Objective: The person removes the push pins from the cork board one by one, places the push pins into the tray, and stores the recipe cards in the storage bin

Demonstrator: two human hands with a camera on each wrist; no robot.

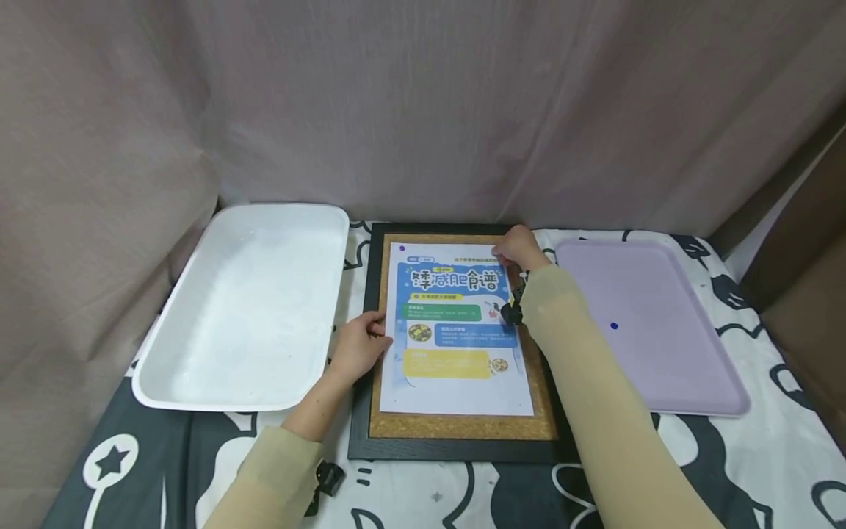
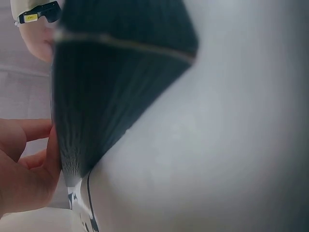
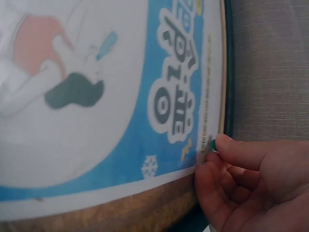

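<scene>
Head view: printed sheet [image 1: 456, 330], thin, limp, lying on cork board [image 1: 463, 425] in black frame; left hand [image 1: 359, 348] rests loosely, fingers steadying the sheet's left edge; right hand [image 1: 521, 250] at its top right corner. White tray [image 1: 198, 367] left, lilac tray [image 1: 694, 367] right. Left wrist view: blurred; grip cannot be told. Right wrist view: fingertips [image 3: 231, 147] pinch a small green pin [image 3: 212, 144], best held by its head.

Paper, cork and plastic around two bare hands

The poster [image 1: 456, 330], pinched at its top corner by the right hand [image 1: 518, 250], is smooth printed paper on a rough, grainy cork board [image 1: 463, 425] with a matt black frame [image 1: 360, 367], which the left hand [image 1: 357, 349] touches. A green pushpin [image 3: 212, 144] looks plastic. The white tray [image 1: 251, 308] and the lilac tray [image 1: 661, 323] are smooth plastic; the tablecloth [image 1: 760, 455] is printed cloth.
</scene>
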